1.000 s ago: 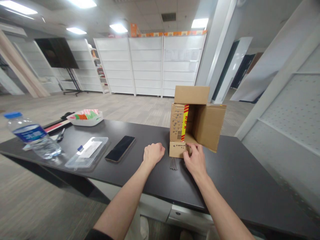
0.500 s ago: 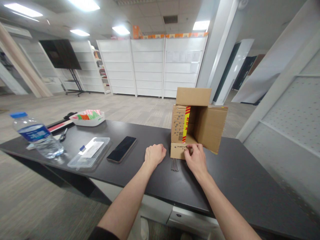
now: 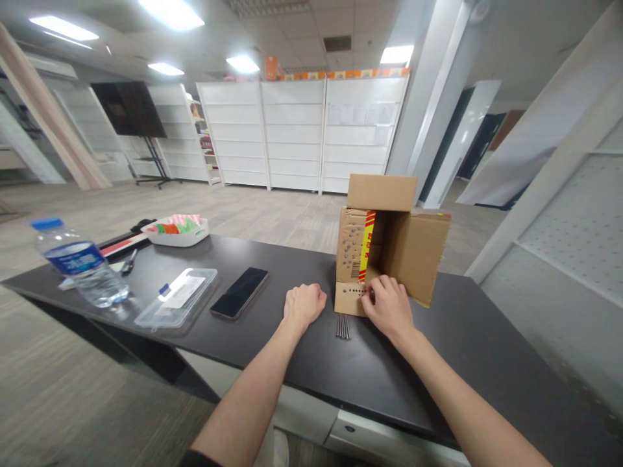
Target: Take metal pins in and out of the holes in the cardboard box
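A cardboard box (image 3: 353, 256) stands on its side on the dark table, its opening toward me, with round spots and yellow-red tape on its front panel. Its bottom flap (image 3: 346, 299) hangs down with a row of small holes. At the flap's right part, my right hand (image 3: 390, 305) is closed in a pinch; whatever its fingertips hold is hidden. My left hand (image 3: 304, 306) rests as a loose fist on the tabletop, left of the box and apart from it. Several thin metal screws or nails (image 3: 343, 327) lie side by side just before the flap.
To the left lie a black phone (image 3: 240, 293) and a clear plastic case (image 3: 178, 298) with a white label. Farther left stands a water bottle (image 3: 80, 263). A white basket (image 3: 178, 237) with colourful contents sits behind. The table's front edge (image 3: 311, 386) runs below my forearms.
The whole view has shifted slightly. My right hand has turned a little over the flap, its fingers more bent and its back more toward me. The left fist stays in place.
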A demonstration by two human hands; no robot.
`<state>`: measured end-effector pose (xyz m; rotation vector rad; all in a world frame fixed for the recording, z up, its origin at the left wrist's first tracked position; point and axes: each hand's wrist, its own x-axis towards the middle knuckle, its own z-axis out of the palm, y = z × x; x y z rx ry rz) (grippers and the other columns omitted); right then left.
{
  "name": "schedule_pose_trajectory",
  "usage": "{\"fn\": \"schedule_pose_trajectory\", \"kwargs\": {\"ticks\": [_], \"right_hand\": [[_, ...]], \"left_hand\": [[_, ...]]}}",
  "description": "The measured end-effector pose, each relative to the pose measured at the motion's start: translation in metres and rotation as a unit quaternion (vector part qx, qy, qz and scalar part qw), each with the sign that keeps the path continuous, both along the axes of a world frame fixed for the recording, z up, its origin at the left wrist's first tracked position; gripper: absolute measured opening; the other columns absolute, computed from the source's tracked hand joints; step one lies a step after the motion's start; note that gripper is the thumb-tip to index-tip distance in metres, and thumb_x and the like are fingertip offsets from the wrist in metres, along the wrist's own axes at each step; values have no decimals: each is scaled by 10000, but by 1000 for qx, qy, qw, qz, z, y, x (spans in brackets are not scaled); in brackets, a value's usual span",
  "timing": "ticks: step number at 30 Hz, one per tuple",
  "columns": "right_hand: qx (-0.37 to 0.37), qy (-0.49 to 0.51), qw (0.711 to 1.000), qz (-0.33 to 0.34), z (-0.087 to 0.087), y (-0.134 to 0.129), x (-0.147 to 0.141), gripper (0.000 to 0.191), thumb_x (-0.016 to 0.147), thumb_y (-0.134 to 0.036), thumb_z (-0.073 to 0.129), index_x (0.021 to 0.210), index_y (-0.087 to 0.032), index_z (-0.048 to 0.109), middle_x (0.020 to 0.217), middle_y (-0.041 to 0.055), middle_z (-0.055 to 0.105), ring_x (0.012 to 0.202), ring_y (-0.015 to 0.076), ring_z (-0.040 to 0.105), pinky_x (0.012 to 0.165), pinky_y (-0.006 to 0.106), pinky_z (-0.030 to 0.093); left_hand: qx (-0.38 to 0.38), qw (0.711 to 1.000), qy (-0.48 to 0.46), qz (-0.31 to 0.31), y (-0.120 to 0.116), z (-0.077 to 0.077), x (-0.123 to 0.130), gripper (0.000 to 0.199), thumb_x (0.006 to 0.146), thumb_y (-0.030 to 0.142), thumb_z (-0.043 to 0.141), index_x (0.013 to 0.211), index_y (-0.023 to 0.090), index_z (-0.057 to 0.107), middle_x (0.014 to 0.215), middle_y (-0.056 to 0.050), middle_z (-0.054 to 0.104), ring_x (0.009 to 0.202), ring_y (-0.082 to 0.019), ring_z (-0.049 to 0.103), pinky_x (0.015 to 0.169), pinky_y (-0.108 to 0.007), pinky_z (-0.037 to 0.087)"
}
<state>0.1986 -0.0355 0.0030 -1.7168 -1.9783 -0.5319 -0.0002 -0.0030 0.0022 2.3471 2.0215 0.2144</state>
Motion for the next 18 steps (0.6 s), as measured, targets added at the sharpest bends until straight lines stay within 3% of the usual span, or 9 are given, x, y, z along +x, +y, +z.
{"fn": "schedule_pose_trajectory", "kwargs": {"ticks": [5,18], "right_hand": [[14,-8,1000,26,-2,4,3,49,780,-208,513,735,-194,503,797,52,524,821,220,448,724,328,297],[47,45,998,-6,-14,2,-2,39,792,-214,496,793,-187,524,838,65,543,831,227,449,736,332,293]], "left_hand": [[-6,1000,-5,2,0,-1,-1,391,887,330,326,945,187,685,947,-147,690,903,-270,658,783,-366,464],[-10,1000,-5,5,0,0,-1,400,890,343,319,952,198,686,953,-144,692,915,-275,655,786,-365,459]]}}
